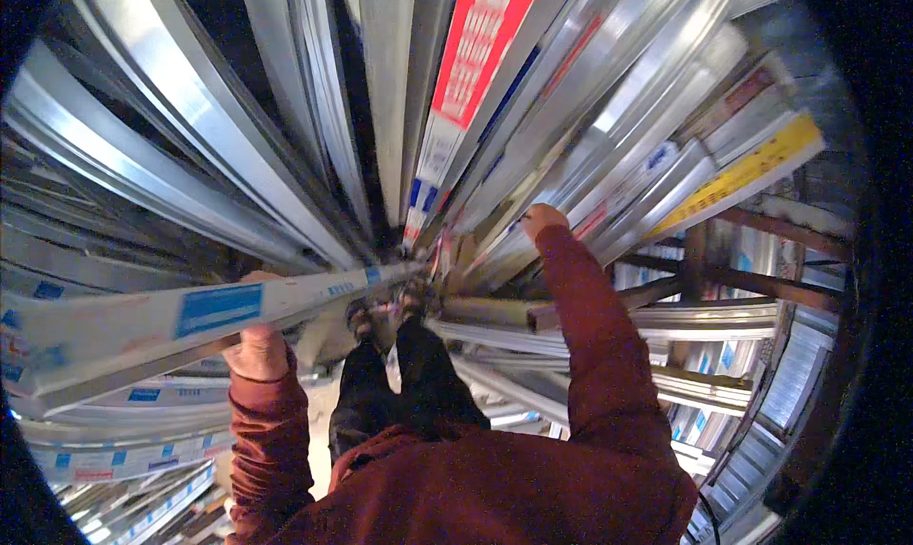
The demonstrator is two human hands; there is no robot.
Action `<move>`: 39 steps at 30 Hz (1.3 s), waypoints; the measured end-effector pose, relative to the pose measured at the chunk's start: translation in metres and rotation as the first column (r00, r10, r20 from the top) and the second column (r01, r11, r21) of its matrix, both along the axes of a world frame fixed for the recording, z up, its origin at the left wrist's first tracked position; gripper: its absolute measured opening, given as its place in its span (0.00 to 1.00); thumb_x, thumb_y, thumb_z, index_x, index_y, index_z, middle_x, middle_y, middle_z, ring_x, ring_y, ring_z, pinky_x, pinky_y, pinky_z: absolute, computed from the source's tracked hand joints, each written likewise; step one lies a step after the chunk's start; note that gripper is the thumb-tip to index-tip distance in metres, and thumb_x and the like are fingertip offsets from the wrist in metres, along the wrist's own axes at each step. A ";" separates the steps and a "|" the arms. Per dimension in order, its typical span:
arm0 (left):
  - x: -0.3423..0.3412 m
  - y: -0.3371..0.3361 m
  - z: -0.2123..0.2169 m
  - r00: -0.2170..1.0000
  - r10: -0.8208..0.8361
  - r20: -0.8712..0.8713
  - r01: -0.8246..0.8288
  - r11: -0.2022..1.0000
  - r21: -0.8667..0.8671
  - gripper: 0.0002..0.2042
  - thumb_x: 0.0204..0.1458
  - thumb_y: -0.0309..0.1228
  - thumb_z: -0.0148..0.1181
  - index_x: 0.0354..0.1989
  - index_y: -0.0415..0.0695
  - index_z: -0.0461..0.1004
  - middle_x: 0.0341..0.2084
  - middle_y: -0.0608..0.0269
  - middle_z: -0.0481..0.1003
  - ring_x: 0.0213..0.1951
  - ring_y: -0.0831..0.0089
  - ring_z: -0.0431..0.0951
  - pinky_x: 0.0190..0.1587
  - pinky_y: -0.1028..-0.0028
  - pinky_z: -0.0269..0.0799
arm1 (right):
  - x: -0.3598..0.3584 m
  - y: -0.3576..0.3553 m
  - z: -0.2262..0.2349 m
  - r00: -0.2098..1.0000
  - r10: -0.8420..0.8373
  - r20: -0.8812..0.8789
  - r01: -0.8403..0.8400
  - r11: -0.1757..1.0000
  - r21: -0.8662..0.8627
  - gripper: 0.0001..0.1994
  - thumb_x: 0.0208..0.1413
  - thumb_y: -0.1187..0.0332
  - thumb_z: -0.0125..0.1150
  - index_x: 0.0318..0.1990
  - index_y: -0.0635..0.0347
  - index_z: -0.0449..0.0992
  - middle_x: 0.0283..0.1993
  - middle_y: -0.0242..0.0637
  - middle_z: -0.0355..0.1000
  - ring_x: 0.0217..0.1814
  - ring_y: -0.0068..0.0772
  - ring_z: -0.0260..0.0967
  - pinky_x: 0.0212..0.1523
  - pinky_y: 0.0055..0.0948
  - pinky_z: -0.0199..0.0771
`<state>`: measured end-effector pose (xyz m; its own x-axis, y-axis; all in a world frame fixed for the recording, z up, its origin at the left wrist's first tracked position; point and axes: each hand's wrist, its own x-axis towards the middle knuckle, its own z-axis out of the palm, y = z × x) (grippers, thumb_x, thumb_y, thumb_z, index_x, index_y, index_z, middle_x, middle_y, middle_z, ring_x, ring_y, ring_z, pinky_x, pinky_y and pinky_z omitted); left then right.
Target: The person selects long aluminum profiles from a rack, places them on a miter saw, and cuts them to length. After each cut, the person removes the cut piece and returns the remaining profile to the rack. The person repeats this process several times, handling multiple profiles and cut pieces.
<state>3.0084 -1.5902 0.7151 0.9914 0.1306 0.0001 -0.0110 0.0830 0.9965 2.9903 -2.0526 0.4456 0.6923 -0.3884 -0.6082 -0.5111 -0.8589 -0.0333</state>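
Note:
My left hand (257, 340) grips a long pale metal profile with blue labels (204, 309) that runs from the left edge toward the middle of the picture. My right hand (540, 218) reaches forward and rests on a bundle of upright silver metal profiles (609, 145); its fingers are hidden behind the wrist, so a grasp cannot be made out. Both arms wear dark red sleeves. My dark trousers and shoes (385, 319) show between the arms.
Long silver metal profiles stand and lean all around, some wrapped with a red and white label (475, 60) or a yellow label (742, 169). More profiles lie stacked on brown racks (723, 279) at right and in piles at lower left (124, 450).

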 end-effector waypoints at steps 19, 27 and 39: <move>-0.002 -0.016 0.027 0.980 -0.167 0.109 0.155 0.982 0.106 0.27 0.47 0.52 0.67 0.41 0.38 0.73 0.35 0.63 0.74 0.38 0.66 0.72 0.45 0.67 0.68 | 0.154 0.060 0.289 0.052 -0.382 0.923 0.317 0.883 0.347 0.36 0.38 0.59 0.73 0.52 0.72 0.64 0.49 0.57 0.68 0.53 0.56 0.66 0.57 0.43 0.66; 0.000 -0.018 0.019 0.986 -0.135 0.099 0.125 0.987 0.102 0.24 0.49 0.48 0.66 0.40 0.37 0.74 0.34 0.62 0.75 0.37 0.66 0.73 0.44 0.67 0.69 | 0.136 0.052 0.313 0.125 -0.447 0.886 0.319 0.863 0.391 0.45 0.37 0.58 0.73 0.60 0.74 0.56 0.54 0.58 0.66 0.55 0.54 0.67 0.57 0.38 0.67; 0.003 -0.013 0.025 0.988 -0.120 0.096 0.106 0.985 0.133 0.25 0.49 0.51 0.66 0.40 0.38 0.74 0.35 0.64 0.74 0.37 0.68 0.72 0.46 0.68 0.68 | 0.116 0.017 0.299 0.065 -0.244 0.968 0.468 0.864 0.186 0.41 0.36 0.61 0.73 0.57 0.71 0.59 0.51 0.54 0.67 0.52 0.52 0.69 0.53 0.40 0.69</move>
<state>3.0117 -1.6029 0.7401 0.9936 0.0102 0.1123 -0.1119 -0.0376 0.9930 3.1063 -2.0360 0.7444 0.3987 -0.7725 0.4942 -0.4058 -0.6319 -0.6603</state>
